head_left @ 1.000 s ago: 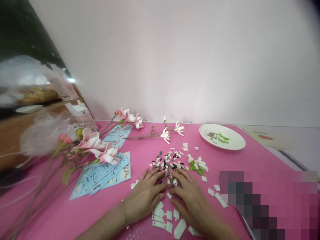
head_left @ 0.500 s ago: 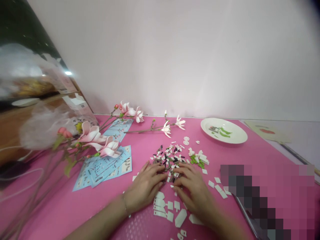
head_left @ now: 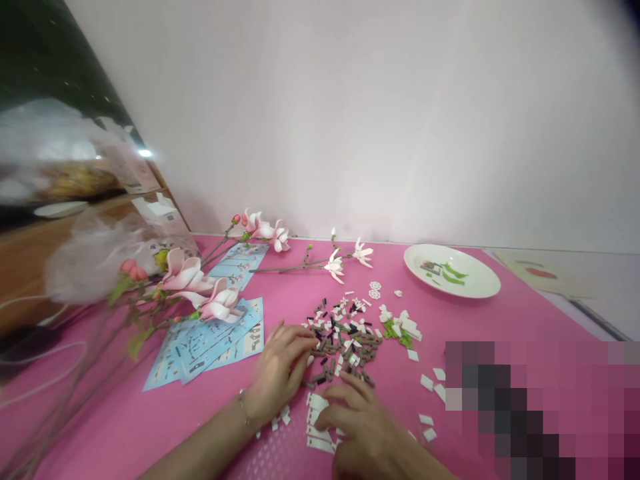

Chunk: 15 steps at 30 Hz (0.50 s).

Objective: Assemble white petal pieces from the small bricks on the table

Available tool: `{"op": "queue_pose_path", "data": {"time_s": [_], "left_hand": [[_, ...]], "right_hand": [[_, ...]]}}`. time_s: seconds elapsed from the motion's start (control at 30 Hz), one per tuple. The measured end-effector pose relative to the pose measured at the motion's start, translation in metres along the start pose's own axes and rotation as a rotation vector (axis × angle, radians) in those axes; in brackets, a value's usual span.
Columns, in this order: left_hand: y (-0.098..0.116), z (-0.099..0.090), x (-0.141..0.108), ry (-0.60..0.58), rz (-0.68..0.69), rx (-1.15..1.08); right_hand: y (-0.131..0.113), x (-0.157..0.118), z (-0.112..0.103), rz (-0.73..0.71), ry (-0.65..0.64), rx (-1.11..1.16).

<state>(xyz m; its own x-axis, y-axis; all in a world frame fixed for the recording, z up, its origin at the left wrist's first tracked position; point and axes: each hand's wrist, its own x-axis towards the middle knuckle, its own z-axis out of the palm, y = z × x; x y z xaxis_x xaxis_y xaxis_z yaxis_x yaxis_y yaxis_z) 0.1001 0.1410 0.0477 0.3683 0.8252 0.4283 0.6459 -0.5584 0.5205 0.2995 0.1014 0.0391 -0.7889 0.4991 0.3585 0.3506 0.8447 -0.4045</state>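
My left hand (head_left: pixel 284 370) rests at the left edge of a loose pile of small building-block pieces (head_left: pixel 345 330) in brown, black and white. Its fingers are stretched out and slightly bent, with nothing visibly gripped. Over the white flat pieces (head_left: pixel 317 441) in front of the pile, my right hand (head_left: pixel 356 417) is bent downward with its fingers apart. Those white pieces lie partly hidden under it, and I see nothing held. A cluster of green and white pieces (head_left: pixel 397 328) sits right of the pile. Small white tiles (head_left: pixel 427 383) are scattered farther right.
Pink-white blossom branches (head_left: pixel 187 277) lie at left over blue instruction sheets (head_left: pixel 200 350). A white-flowered branch (head_left: pixel 334 265) lies behind the pile. A white plate (head_left: pixel 483 283) with green pieces stands back right, before the wall. Clear plastic bags (head_left: pixel 95 257) are far left.
My right hand has left the pile and come toward me over the white flat pieces. My left hand has drawn back slightly to the pile's left edge. More of the pile shows.
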Motion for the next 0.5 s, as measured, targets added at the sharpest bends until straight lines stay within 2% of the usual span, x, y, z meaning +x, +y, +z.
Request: {"op": "queue_pose_path", "data": {"time_s": [0.07,0.17,0.27,0.37,0.5], "left_hand": [[0.001,0.0,0.0,-0.007,0.003,-0.005],[0.001,-0.001,-0.001,-0.028,0.011,-0.012],[0.002,-0.004,-0.001,-0.052,0.025,-0.021],[0.006,-0.006,-0.001,-0.129,0.053,-0.032],[0.014,-0.008,-0.001,-0.283,0.118,-0.028]], "right_hand": [[0.001,-0.004,-0.002,0.117,0.116,-0.027],[0.007,-0.013,-0.017,0.346,0.271,-0.091],[0.017,-0.02,-0.034,0.451,0.397,-0.174],[0.02,-0.02,-0.042,0.44,0.397,-0.198],[0.013,-0.015,-0.037,0.377,0.265,-0.172]]}}
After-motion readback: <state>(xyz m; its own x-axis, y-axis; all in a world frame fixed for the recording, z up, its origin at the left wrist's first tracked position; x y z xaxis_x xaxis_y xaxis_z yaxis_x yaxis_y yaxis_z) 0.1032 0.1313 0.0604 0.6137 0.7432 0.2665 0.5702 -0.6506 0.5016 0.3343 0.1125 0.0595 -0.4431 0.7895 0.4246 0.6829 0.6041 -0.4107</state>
